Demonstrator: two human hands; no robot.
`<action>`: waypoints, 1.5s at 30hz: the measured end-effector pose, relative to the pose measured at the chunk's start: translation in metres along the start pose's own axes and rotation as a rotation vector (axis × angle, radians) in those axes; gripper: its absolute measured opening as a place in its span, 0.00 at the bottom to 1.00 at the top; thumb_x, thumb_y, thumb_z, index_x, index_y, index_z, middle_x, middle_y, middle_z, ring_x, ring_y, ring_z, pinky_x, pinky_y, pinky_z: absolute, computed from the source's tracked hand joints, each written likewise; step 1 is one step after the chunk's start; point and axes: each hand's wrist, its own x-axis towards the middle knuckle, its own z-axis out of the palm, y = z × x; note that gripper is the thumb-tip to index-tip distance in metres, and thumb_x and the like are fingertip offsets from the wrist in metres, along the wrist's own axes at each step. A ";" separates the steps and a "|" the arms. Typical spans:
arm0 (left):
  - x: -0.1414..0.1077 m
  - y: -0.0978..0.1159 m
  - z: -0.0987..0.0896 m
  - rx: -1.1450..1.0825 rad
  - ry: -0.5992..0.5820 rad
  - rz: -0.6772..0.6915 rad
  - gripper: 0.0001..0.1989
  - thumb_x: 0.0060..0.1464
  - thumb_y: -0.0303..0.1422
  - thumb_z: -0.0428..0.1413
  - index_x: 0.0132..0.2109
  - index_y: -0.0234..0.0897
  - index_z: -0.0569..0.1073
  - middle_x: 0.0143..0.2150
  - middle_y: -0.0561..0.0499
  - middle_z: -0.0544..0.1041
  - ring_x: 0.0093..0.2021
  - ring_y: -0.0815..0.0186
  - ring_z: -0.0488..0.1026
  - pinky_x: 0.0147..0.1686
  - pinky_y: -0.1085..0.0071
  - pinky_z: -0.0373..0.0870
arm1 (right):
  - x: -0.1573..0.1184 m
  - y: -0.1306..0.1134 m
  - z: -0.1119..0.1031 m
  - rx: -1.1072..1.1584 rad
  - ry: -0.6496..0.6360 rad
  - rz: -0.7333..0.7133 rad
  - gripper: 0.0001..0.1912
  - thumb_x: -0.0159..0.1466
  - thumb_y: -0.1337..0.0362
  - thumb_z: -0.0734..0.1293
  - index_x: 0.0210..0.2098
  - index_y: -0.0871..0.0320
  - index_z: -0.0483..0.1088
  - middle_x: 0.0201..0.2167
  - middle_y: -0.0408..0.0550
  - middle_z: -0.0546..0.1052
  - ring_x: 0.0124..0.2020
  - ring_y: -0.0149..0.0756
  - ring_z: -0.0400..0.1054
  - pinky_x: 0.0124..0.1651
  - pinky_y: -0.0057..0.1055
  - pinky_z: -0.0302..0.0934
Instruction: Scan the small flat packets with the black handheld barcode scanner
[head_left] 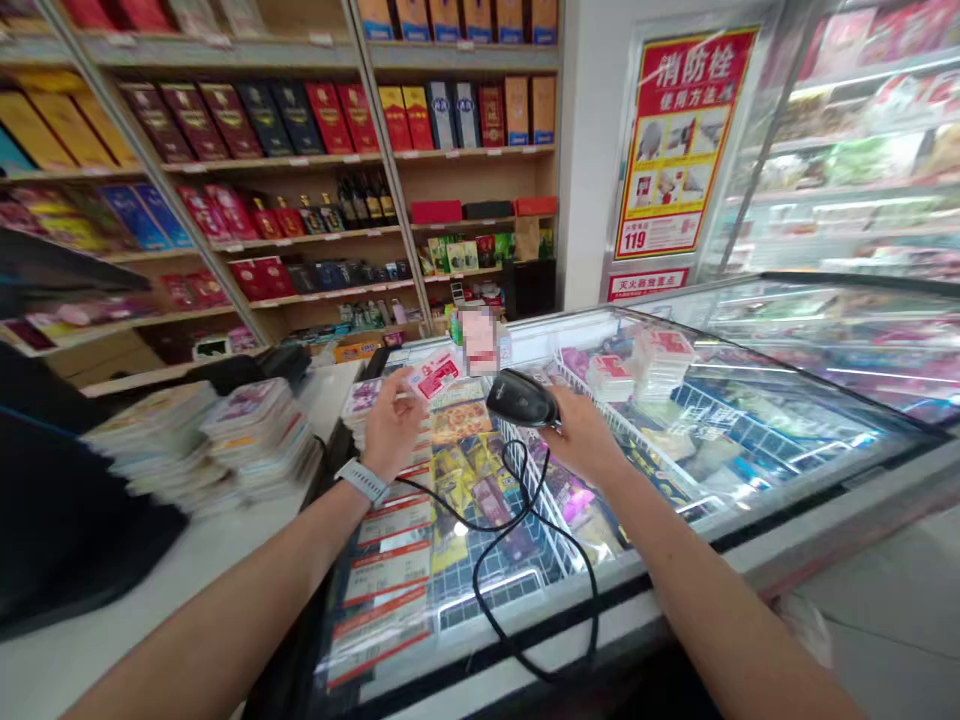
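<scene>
My left hand (394,425), with a pale watch strap (363,482) at the wrist, pinches a small white-and-red printed card (436,375) between thumb and fingers. A black handheld barcode scanner (521,398) is wrapped in my right hand (589,435), its head pointing left toward the card. Its black cable (480,580) loops down over the glass top of a chest freezer (390,690). Both hands are above this glass. Just beyond the card is a blurred-out pinkish patch (480,340) that I cannot make out.
Stacks of cards or packets stand on the left counter (259,430) and on the freezer glass (664,362). Orange-edged price tags (390,580) line the freezer's left side. Shelves of boxed goods (300,120) rise behind. A dark monitor-like shape (60,500) is at far left.
</scene>
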 end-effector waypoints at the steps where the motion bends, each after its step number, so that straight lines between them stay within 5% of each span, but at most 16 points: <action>1: 0.000 -0.001 0.000 0.006 0.000 0.007 0.27 0.50 0.27 0.57 0.58 0.38 0.65 0.44 0.50 0.73 0.33 0.72 0.75 0.35 0.76 0.74 | 0.000 0.000 0.000 0.000 -0.001 0.001 0.18 0.57 0.70 0.62 0.47 0.62 0.67 0.42 0.56 0.75 0.43 0.48 0.69 0.45 0.40 0.60; 11: -0.002 -0.003 0.001 -0.056 -0.002 0.013 0.28 0.51 0.28 0.57 0.60 0.40 0.64 0.48 0.48 0.74 0.39 0.69 0.77 0.41 0.72 0.75 | 0.000 -0.001 -0.001 0.011 -0.011 0.010 0.17 0.58 0.70 0.62 0.48 0.60 0.66 0.44 0.55 0.75 0.45 0.46 0.69 0.47 0.39 0.59; 30: -0.006 0.011 0.001 -0.138 0.033 -0.042 0.28 0.49 0.29 0.59 0.58 0.43 0.65 0.46 0.50 0.74 0.36 0.70 0.77 0.36 0.76 0.75 | 0.000 0.002 0.001 0.005 -0.017 0.011 0.15 0.59 0.69 0.62 0.47 0.60 0.67 0.42 0.53 0.75 0.45 0.45 0.68 0.48 0.38 0.58; 45: 0.005 0.028 -0.021 -0.073 0.041 -0.007 0.30 0.48 0.31 0.60 0.59 0.43 0.65 0.44 0.50 0.74 0.36 0.69 0.77 0.36 0.75 0.74 | 0.000 0.001 0.001 -0.049 -0.067 0.035 0.16 0.58 0.69 0.63 0.47 0.60 0.66 0.43 0.52 0.74 0.44 0.43 0.67 0.47 0.37 0.57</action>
